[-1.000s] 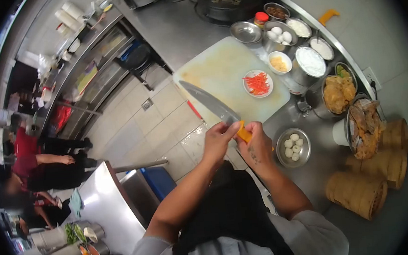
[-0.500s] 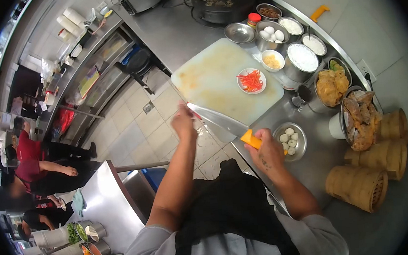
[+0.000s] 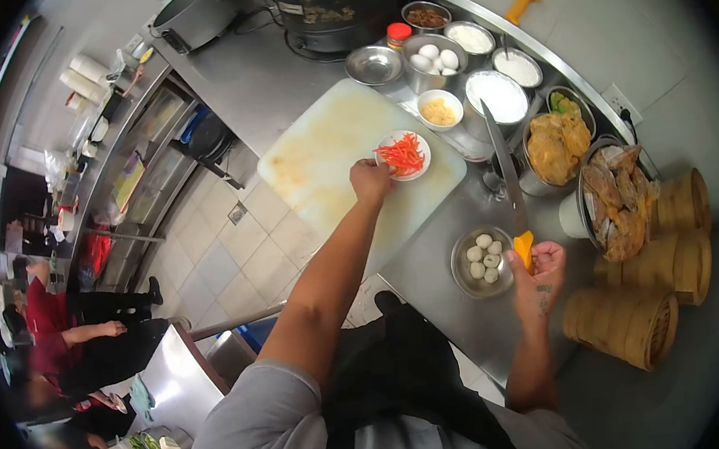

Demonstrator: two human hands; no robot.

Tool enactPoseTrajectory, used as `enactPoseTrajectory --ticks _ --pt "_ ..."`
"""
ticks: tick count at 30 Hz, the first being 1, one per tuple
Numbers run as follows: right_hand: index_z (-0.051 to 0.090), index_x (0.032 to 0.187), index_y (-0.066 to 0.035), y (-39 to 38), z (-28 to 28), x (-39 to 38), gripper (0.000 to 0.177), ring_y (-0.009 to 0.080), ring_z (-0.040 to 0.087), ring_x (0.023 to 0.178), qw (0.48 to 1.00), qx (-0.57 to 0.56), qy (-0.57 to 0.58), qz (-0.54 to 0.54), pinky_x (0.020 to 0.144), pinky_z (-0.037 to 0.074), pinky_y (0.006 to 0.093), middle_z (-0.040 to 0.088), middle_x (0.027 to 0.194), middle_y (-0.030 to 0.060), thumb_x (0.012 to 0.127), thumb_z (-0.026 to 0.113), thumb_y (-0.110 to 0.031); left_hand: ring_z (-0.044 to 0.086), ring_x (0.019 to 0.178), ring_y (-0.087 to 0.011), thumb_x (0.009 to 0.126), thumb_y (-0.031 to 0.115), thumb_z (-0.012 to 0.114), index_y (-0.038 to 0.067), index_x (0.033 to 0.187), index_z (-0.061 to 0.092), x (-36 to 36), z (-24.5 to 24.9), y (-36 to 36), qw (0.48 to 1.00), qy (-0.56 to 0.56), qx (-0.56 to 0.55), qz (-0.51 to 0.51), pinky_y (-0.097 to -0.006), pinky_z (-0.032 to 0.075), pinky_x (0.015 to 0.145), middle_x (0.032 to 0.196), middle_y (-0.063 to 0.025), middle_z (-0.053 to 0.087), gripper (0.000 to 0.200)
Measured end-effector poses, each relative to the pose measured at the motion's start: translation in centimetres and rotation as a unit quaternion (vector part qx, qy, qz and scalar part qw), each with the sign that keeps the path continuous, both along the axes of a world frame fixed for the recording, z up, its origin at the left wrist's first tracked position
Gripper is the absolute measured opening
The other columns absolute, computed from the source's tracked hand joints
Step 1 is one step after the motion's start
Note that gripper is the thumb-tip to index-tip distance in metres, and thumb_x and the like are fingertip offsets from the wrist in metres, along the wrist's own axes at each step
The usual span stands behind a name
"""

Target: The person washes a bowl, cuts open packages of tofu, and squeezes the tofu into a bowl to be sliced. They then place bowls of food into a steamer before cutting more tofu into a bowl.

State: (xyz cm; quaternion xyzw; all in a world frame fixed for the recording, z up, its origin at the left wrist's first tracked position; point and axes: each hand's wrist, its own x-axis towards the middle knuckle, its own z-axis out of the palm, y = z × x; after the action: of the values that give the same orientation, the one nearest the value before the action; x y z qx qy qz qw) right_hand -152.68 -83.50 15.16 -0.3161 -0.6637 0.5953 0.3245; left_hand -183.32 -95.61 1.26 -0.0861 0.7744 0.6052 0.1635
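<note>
My left hand (image 3: 371, 181) is at the near-left rim of a small white plate (image 3: 425, 169), its fingers closed on the edge. Thin red strips (image 3: 403, 154), perhaps peppers or chili, lie on the plate, which rests on a stained white cutting board (image 3: 311, 148). In my right hand (image 3: 540, 271) is a knife (image 3: 507, 162), gripped by its yellow handle with the blade pointing away from me. Beside that hand, a metal bowl (image 3: 464, 282) contains several pale balls (image 3: 484, 257).
A bowl of eggs (image 3: 429, 57), a white-powder container (image 3: 497, 97) and a bowl of yellow pieces (image 3: 437, 110) line the back. Raw-looking poultry (image 3: 560, 148) and bamboo steamers (image 3: 616, 322) stand right. Co-workers (image 3: 51, 333) are at far left.
My left hand has moved from near the knife tip to the plate's rim. My right hand has carried the knife rightward, swinging its blade to point away from me. The view has shifted.
</note>
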Motion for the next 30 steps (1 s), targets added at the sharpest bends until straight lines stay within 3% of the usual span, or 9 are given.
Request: enactPoseTrajectory --ticks 2,6,11,19,20,23,25,27,30 --pt "0.040 0.105 -0.005 0.6 -0.5 1.1 0.042 0.0110 0.056 0.083 1.000 -0.005 -0.016 -0.023 0.076 0.046 0.0228 0.055 0.093 0.0069 0.079 0.071 0.007 0.062 0.048 -0.0197 0.081 -0.003 0.060 -0.010 0.087 0.061 0.2 0.6 0.2 1.000 0.023 0.010 0.007 -0.0306 0.052 0.042 0.067 -0.0146 0.065 0.009" --pt "0.040 0.105 -0.005 2.0 -1.6 3.5 0.043 0.0107 0.056 0.084 0.997 -0.007 -0.034 -0.065 0.075 0.046 0.0230 0.055 0.093 0.0065 0.078 0.072 0.006 0.064 0.053 -0.0193 0.081 -0.003 0.059 -0.009 0.085 0.062 -1.2 2.6 2.0 0.992 0.033 0.122 -0.006 -0.0292 0.054 0.045 0.074 -0.0142 0.066 0.008" --pt "0.040 0.105 -0.005 2.6 -1.0 5.1 0.044 0.0099 0.055 0.084 0.994 0.002 -0.051 -0.093 0.076 0.045 0.0221 0.055 0.094 0.0065 0.077 0.073 0.006 0.065 0.054 -0.0214 0.080 -0.003 0.060 -0.010 0.090 0.059 -4.8 4.8 8.6 0.987 0.034 0.156 -0.032 -0.0318 0.056 0.045 0.072 -0.0162 0.065 0.012" --pt "0.042 0.102 -0.005 1.3 -0.6 3.7 0.042 0.0094 0.055 0.083 0.995 -0.022 -0.065 -0.066 0.075 0.046 0.0212 0.054 0.096 0.0059 0.077 0.074 0.006 0.066 0.052 -0.0275 0.082 0.000 0.066 -0.005 0.086 0.052 -7.1 0.9 11.9 0.987 0.010 0.154 -0.039 -0.0352 0.056 0.044 0.069 -0.0176 0.063 0.015" --pt "0.043 0.101 -0.004 1.2 -0.9 3.1 0.040 0.0093 0.055 0.084 0.997 0.003 -0.069 -0.034 0.075 0.045 0.0208 0.055 0.096 0.0057 0.077 0.074 0.006 0.068 0.058 -0.0286 0.087 0.014 0.065 -0.007 0.100 0.052 -6.7 1.7 11.1 0.989 -0.034 0.133 -0.058 -0.0388 0.056 0.047 0.078 -0.0183 0.063 0.028" --pt "0.046 0.101 -0.005 0.6 -2.5 -0.1 0.037 0.0134 0.060 0.082 0.996 0.048 -0.059 0.055 0.074 0.047 0.0245 0.059 0.092 0.0079 0.079 0.075 -0.002 0.068 0.066 -0.0289 0.092 0.028 0.058 -0.004 0.114 0.050 -5.0 4.4 6.3 0.977 -0.100 0.186 0.002 -0.0403 0.056 0.052 0.093 -0.0186 0.063 0.040" --pt "0.047 0.104 -0.006 0.4 -4.1 -3.4 0.037 0.0263 0.064 0.081 0.961 0.200 -0.157 0.113 0.074 0.049 0.0352 0.063 0.089 0.0138 0.080 0.074 -0.013 0.067 0.072 -0.0279 0.094 0.036 0.053 -0.001 0.122 0.047 -3.5 5.1 0.0 0.983 -0.066 0.171 0.007 -0.0382 0.053 0.054 0.104 -0.0182 0.061 0.047" --pt "0.048 0.106 -0.007 -1.2 -3.7 -8.0 0.039 0.0396 0.063 0.084 0.925 0.259 -0.224 0.163 0.077 0.049 0.0452 0.064 0.092 0.0192 0.080 0.072 -0.022 0.065 0.069 -0.0247 0.094 0.030 0.053 -0.001 0.119 0.050 0.9 6.6 -7.5 0.986 -0.003 0.163 0.041 -0.0344 0.051 0.053 0.098 -0.0161 0.062 0.040" --pt "0.049 0.107 -0.007 -3.0 -6.6 -15.3 0.038 0.0427 0.062 0.087 0.893 0.307 -0.260 0.204 0.076 0.048 0.0487 0.065 0.093 0.0202 0.081 0.071 -0.023 0.064 0.065 -0.0192 0.094 0.018 0.050 0.002 0.104 0.056 7.8 5.9 -19.7 0.991 -0.041 0.108 0.061 -0.0274 0.048 0.048 0.089 -0.0114 0.064 0.019"
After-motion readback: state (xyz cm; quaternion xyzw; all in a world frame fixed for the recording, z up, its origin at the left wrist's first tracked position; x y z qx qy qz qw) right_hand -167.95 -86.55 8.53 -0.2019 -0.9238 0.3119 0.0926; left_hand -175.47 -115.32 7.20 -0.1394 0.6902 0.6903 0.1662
